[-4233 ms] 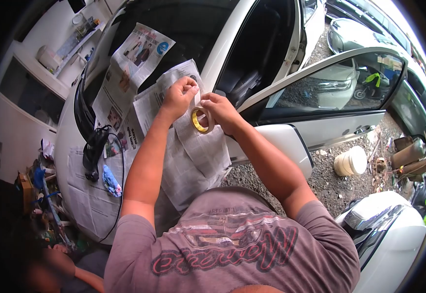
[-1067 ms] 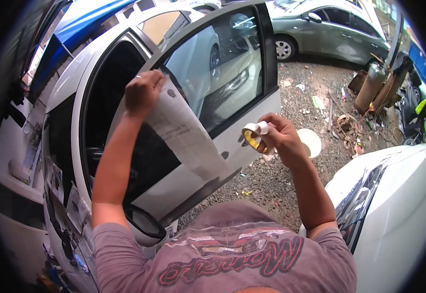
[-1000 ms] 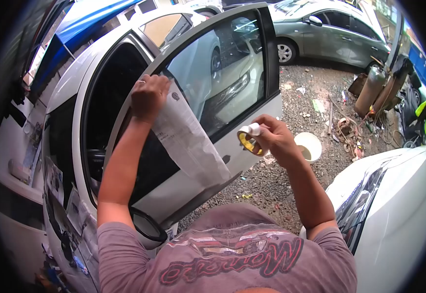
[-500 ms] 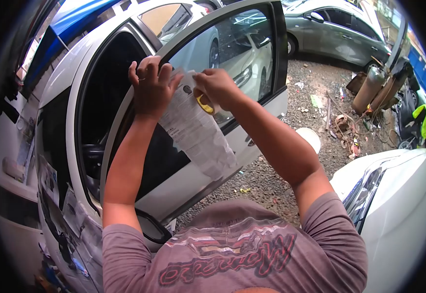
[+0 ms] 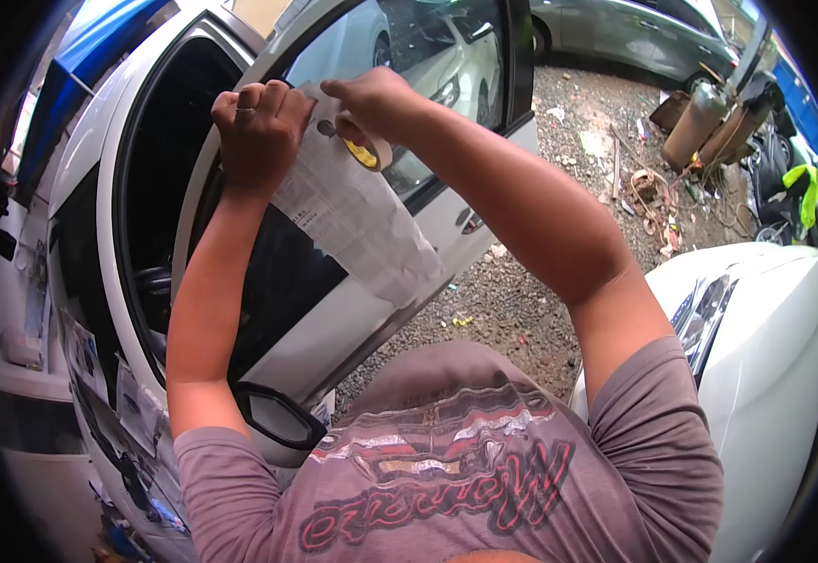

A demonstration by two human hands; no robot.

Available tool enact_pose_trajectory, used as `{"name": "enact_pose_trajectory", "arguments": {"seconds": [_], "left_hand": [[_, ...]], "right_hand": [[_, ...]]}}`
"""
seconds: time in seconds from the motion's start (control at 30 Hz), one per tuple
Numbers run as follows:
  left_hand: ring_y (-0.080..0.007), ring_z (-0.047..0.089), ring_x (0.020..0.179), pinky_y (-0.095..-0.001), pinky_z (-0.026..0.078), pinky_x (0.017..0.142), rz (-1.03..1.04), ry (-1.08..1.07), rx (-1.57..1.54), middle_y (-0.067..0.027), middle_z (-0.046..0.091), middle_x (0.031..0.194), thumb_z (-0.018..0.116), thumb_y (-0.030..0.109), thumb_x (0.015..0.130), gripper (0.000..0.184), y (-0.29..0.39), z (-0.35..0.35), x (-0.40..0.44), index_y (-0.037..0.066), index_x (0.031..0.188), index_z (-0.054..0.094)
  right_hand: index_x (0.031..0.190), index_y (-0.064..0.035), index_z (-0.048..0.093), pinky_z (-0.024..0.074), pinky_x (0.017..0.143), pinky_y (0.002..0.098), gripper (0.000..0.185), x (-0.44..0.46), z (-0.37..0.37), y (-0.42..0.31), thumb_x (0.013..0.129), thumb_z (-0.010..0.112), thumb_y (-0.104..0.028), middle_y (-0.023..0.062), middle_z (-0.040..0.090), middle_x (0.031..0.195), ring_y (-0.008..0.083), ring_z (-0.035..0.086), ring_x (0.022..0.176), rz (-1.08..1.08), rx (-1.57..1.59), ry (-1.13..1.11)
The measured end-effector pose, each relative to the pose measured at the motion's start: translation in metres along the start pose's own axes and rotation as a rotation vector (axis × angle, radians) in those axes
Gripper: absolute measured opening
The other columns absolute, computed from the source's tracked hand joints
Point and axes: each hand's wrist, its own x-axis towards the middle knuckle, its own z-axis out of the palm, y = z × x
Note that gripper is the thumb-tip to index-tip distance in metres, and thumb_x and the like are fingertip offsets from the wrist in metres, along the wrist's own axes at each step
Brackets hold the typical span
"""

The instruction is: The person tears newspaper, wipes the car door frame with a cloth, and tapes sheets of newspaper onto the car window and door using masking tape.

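A sheet of newspaper [image 5: 357, 211] hangs down over the inner side of the open white car door [image 5: 310, 352], below its window glass [image 5: 418, 70]. My left hand [image 5: 261, 136] is at the sheet's top left corner by the door frame, fingers curled and thumb side against the paper. My right hand [image 5: 381, 105] grips a roll of masking tape [image 5: 368, 153] with a yellow inner core, close to the sheet's top right edge. Its thumb and fingertips meet near the top of the paper; the exact pinch is partly hidden.
The door mirror [image 5: 282, 418] juts out below my left arm. A white car's front [image 5: 765, 347] stands at right and a grey car [image 5: 625, 38] behind. Gravel [image 5: 484, 310] lies between, with scrap and a rusty cylinder [image 5: 695, 131]. Newspaper [image 5: 142, 399] covers parts at left.
My left fingers, spread before, are now curled in. Both hands and the tape roll appear higher and farther left in view, partly because the camera has shifted.
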Motion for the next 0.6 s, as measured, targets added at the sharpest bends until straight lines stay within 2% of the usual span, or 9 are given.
{"name": "enact_pose_trajectory", "arguments": {"seconds": [0.1,0.3,0.43,0.6], "left_hand": [[-0.0131,0.06,0.094,-0.0423,0.038,0.098,0.052,0.001,0.011,0.008,0.061,0.09,0.08,0.035,0.095,0.016,-0.001,0.002,-0.001,0.023,0.097,0.071],[-0.0113,0.066,0.082,-0.0409,0.041,0.096,0.087,-0.061,-0.025,0.0091,0.064,0.078,0.078,0.028,0.097,0.011,-0.002,0.012,-0.005,0.023,0.105,0.072],[-0.012,0.067,0.083,-0.041,0.042,0.095,0.104,-0.021,-0.043,0.0076,0.067,0.075,0.074,0.021,0.098,0.005,-0.001,0.01,-0.002,0.023,0.1,0.069],[-0.0122,0.069,0.088,-0.0443,0.043,0.105,0.092,-0.028,-0.029,0.008,0.07,0.079,0.073,0.021,0.099,0.008,0.001,0.01,-0.002,0.023,0.107,0.072]], "right_hand": [[0.074,0.0014,0.073,0.0596,0.062,0.0377,0.054,0.0,0.004,-0.001,0.105,0.067,-0.043,0.0136,0.072,0.066,0.0224,0.07,0.056,-0.005,-0.014,0.05],[0.081,0.0019,0.076,0.0625,0.069,0.0351,0.058,0.003,0.005,0.003,0.106,0.063,-0.048,0.0107,0.076,0.07,0.0226,0.077,0.066,-0.017,-0.099,0.003],[0.081,0.0064,0.075,0.0622,0.067,0.0357,0.057,0.004,0.006,0.001,0.106,0.067,-0.044,0.0138,0.074,0.075,0.023,0.074,0.064,-0.03,-0.1,0.021],[0.088,0.007,0.076,0.0637,0.073,0.035,0.055,0.006,0.009,0.003,0.105,0.068,-0.045,0.0149,0.077,0.08,0.0245,0.078,0.07,-0.045,-0.097,0.042]]}}
